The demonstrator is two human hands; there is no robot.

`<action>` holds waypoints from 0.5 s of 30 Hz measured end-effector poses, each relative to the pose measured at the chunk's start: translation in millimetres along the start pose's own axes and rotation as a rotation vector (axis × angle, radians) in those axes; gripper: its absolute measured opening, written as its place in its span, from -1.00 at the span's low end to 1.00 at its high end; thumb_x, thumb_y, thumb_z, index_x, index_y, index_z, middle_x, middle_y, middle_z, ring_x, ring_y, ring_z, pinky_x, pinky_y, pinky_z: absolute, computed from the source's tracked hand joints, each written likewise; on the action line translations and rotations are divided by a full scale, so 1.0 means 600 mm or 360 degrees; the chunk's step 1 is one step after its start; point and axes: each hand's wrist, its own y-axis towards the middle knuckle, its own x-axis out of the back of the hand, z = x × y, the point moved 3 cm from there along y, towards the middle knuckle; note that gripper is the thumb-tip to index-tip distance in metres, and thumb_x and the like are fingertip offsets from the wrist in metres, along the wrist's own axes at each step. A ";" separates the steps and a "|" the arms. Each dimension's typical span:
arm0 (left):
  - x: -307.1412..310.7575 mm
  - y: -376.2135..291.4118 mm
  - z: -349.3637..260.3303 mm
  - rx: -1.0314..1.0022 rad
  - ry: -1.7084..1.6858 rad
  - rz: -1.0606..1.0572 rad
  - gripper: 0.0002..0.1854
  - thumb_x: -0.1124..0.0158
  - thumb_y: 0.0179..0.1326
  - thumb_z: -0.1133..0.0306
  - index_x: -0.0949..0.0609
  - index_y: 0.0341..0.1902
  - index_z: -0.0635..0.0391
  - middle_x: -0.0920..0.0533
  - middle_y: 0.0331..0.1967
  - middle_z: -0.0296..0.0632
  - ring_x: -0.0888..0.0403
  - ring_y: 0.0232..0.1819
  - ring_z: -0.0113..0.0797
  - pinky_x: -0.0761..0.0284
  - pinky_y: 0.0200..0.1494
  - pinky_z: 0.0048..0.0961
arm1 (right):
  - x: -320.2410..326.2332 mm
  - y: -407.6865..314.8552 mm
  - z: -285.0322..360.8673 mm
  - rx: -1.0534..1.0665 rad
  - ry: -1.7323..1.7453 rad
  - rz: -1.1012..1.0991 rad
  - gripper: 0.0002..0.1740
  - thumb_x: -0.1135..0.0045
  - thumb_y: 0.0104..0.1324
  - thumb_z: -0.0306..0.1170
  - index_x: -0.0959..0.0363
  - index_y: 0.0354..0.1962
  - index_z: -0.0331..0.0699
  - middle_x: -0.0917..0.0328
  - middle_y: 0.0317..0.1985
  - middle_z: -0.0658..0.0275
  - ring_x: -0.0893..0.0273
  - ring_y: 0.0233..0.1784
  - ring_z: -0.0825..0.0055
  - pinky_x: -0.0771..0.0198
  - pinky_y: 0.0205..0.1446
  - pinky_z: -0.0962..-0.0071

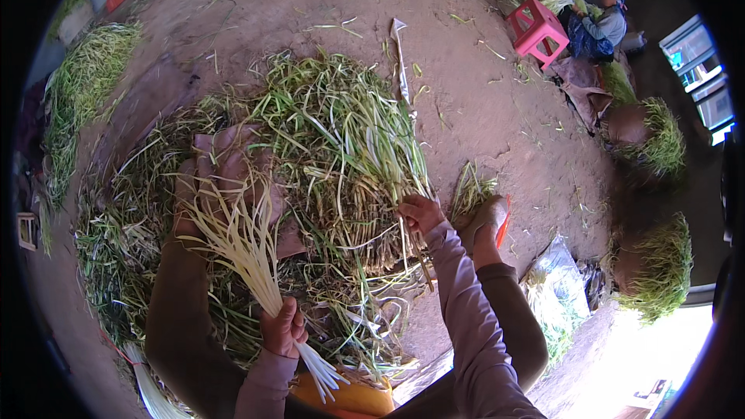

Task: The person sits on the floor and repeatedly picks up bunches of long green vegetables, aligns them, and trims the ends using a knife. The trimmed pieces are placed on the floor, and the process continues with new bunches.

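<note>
My left hand (pixel 283 329) is closed around a bunch of pale, long-leaved stalks (pixel 244 244), with their white stem ends pointing down and right and their yellowish leaves fanning up and left. My right hand (pixel 420 213) is at the right edge of a large heap of green leafy stalks (pixel 349 128), its fingers pinched on some stalks there. A thin brownish stalk (pixel 424 265) hangs below the right hand. Brown stem ends in the heap lie towards me. Whether the right fingers hold one stalk or several cannot be told.
Loose leaves (pixel 128 233) lie left of my legs. Below me is a yellow object (pixel 349 393). A tied white bundle (pixel 151 390) lies lower left. A pink plastic stool (pixel 538 32) stands near a seated person (pixel 602 26). A plastic sheet (pixel 556 273) with stalks lies at right.
</note>
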 end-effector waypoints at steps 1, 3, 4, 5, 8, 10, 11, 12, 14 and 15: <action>-0.007 -0.002 -0.002 -0.0008 -0.0022 0.0013 -0.70 -0.27 0.02 0.14 -0.36 -0.42 -0.02 -0.35 -0.76 -0.37 -0.18 -0.86 -0.57 -0.13 -0.81 -0.56 | -0.016 -0.032 0.003 0.0080 0.0277 0.0041 -0.71 -0.10 0.12 -0.36 -0.38 -0.24 -0.37 -0.48 -0.54 0.32 -0.22 -0.74 0.72 -0.13 -0.72 0.69; -0.013 -0.011 -0.009 -0.0031 -0.0048 0.0008 -0.72 -0.28 0.02 0.17 -0.38 -0.41 0.00 -0.37 -0.75 -0.35 -0.19 -0.85 -0.57 -0.15 -0.82 -0.56 | -0.050 -0.082 -0.008 0.0031 0.0349 0.0195 -0.72 -0.08 0.15 -0.35 -0.37 -0.24 -0.37 -0.47 -0.55 0.35 -0.21 -0.74 0.74 -0.08 -0.75 0.71; -0.013 -0.014 -0.013 -0.0047 -0.0047 0.0038 -0.73 -0.28 0.01 0.19 -0.39 -0.40 0.00 -0.39 -0.74 -0.34 -0.19 -0.85 -0.57 -0.15 -0.82 -0.57 | -0.069 -0.108 -0.012 0.0019 0.0445 0.0329 -0.72 -0.08 0.15 -0.34 -0.36 -0.25 -0.37 -0.48 -0.54 0.34 -0.21 -0.74 0.74 -0.08 -0.75 0.71; -0.014 -0.016 -0.015 -0.0064 -0.0046 0.0066 -0.75 -0.28 0.01 0.21 -0.40 -0.40 0.01 -0.40 -0.73 -0.32 -0.19 -0.85 -0.57 -0.15 -0.82 -0.57 | -0.090 -0.135 -0.017 0.0005 0.0539 0.0465 -0.72 -0.08 0.16 -0.33 -0.36 -0.25 -0.37 -0.49 -0.53 0.34 -0.22 -0.74 0.74 -0.09 -0.76 0.71; -0.010 -0.020 -0.020 -0.0095 -0.0031 0.0151 -0.78 -0.29 0.00 0.28 -0.42 -0.39 0.02 -0.44 -0.70 -0.28 -0.19 -0.86 -0.58 -0.15 -0.82 -0.59 | -0.146 -0.213 -0.033 0.0075 0.0233 0.0378 -0.73 -0.11 0.14 -0.32 -0.35 -0.31 -0.35 -0.50 -0.53 0.31 -0.29 -0.72 0.73 -0.18 -0.71 0.72; -0.017 -0.032 -0.031 -0.0060 -0.0041 0.0190 -0.78 -0.27 0.00 0.40 -0.36 -0.42 0.01 -0.44 -0.69 -0.27 -0.20 -0.84 -0.63 -0.10 -0.82 -0.67 | -0.182 -0.262 -0.036 -0.0003 0.0030 0.0444 -0.73 -0.13 0.13 -0.33 -0.33 -0.32 -0.34 -0.52 -0.50 0.28 -0.35 -0.67 0.72 -0.25 -0.64 0.74; -0.019 -0.037 -0.035 -0.0084 -0.0063 0.0214 -0.76 -0.29 -0.01 0.41 -0.36 -0.40 0.02 -0.50 -0.64 -0.20 -0.21 -0.85 -0.63 -0.10 -0.83 -0.68 | -0.203 -0.285 -0.033 -0.0036 -0.0020 0.0522 -0.71 -0.14 0.12 -0.34 -0.31 -0.28 -0.34 -0.53 -0.47 0.28 -0.36 -0.65 0.72 -0.27 -0.62 0.74; -0.018 -0.039 -0.032 -0.0120 -0.0033 0.0234 -0.75 -0.29 -0.02 0.41 -0.36 -0.39 0.03 -0.53 -0.62 -0.16 -0.21 -0.86 -0.63 -0.11 -0.83 -0.68 | -0.224 -0.311 -0.034 -0.0075 -0.0005 0.0516 -0.70 -0.13 0.11 -0.35 -0.31 -0.24 -0.32 -0.50 -0.52 0.31 -0.35 -0.64 0.72 -0.25 -0.62 0.73; -0.015 -0.034 -0.023 -0.0174 0.0029 0.0283 -0.71 -0.31 -0.05 0.45 -0.34 -0.36 0.06 -0.58 -0.56 -0.08 -0.22 -0.88 -0.62 -0.12 -0.85 -0.68 | -0.259 -0.348 -0.042 -0.0134 -0.0030 0.0542 -0.70 -0.11 0.11 -0.38 -0.31 -0.22 -0.32 -0.46 -0.57 0.35 -0.34 -0.61 0.71 -0.24 -0.58 0.70; -0.022 -0.042 -0.025 -0.0157 0.0033 0.0257 -0.73 -0.30 -0.07 0.48 -0.36 -0.38 0.08 -0.54 -0.62 -0.16 -0.21 -0.89 -0.61 -0.11 -0.86 -0.67 | -0.273 -0.361 -0.049 -0.0158 -0.0071 0.0567 -0.71 -0.11 0.11 -0.40 -0.31 -0.23 -0.32 -0.45 -0.57 0.35 -0.34 -0.58 0.70 -0.25 -0.55 0.69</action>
